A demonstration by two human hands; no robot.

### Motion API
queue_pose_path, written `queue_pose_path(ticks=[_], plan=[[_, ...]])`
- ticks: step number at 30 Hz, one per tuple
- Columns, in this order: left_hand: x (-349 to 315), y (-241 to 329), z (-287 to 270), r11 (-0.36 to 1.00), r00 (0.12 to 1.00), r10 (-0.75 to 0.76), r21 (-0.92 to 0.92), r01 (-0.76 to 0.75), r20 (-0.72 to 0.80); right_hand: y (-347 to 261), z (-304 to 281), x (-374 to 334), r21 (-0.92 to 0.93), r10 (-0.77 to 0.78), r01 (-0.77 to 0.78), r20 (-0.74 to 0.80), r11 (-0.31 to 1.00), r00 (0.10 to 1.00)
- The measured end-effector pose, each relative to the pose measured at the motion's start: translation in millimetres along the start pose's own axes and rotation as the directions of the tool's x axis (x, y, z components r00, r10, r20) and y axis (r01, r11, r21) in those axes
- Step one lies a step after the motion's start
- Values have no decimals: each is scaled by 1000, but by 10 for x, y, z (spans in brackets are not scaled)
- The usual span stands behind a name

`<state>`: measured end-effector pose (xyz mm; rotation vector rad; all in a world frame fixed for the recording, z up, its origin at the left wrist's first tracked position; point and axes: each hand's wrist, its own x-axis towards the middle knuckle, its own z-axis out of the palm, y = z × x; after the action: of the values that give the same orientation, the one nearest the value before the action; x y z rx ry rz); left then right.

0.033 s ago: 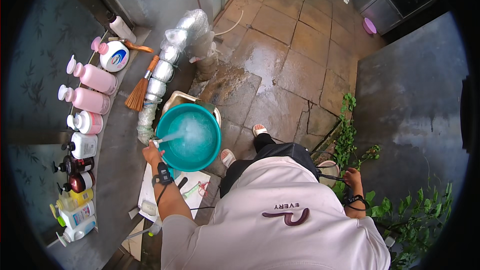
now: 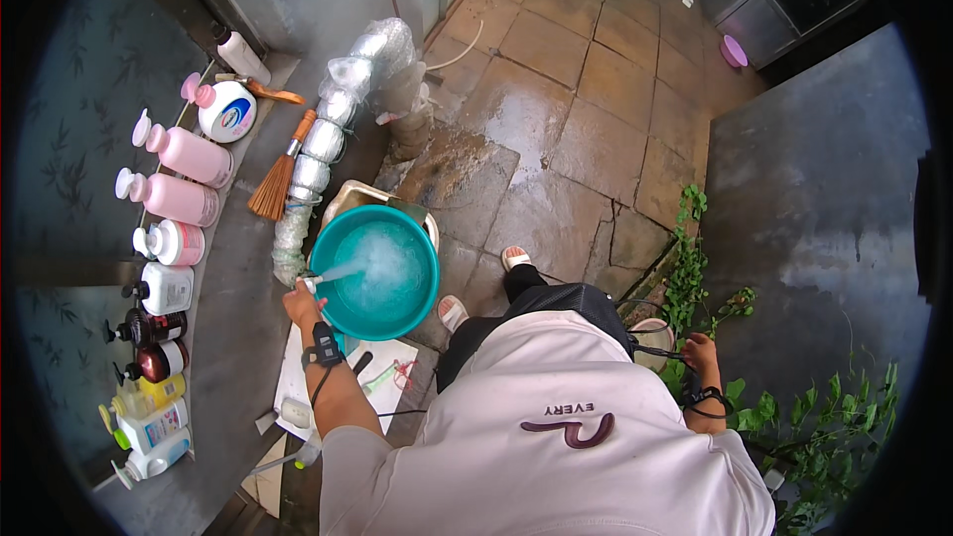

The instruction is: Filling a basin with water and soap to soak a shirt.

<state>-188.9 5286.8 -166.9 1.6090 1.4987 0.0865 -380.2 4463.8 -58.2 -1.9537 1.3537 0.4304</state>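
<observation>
Head view: left of centre, water [image 2: 385, 256] streams from a tap [image 2: 313, 284] into a teal basin [image 2: 345, 316]. The left hand [image 2: 302, 307] has its fingers at the tap, their grip too small to tell. Centre-right, the right hand [image 2: 701, 352] hangs near green leaves [image 2: 685, 283], finger state unclear.

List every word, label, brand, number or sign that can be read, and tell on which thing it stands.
I do not copy wording, only place it.
Pale shirt: one dark word, readable, upside down in this view.
White pump bottle with pink top: blue label, too small to read.
Two pink pump bottles: small print, unreadable.
Other bottles: unreadable.
</observation>
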Motion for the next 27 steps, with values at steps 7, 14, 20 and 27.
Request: queue_pose_path(ticks=[7,14,20,27], plan=[[92,-61,39,1000,1000,-4,-1,4,-7,79,51,22,-18,-27,27,-27,999,999],[140,-114,70,999,1000,2,-46,-2,-9,126,75,80,-16,-123,122,-61,992,991],[216,-170,86,999,1000,2,-32,-3,-12,42,75,103,275,-144,172,-121,946,982],[200,-160,82,1000,1000,0,-20,0,-18,-125,77,23,542,-69,158,-181,825,981]])
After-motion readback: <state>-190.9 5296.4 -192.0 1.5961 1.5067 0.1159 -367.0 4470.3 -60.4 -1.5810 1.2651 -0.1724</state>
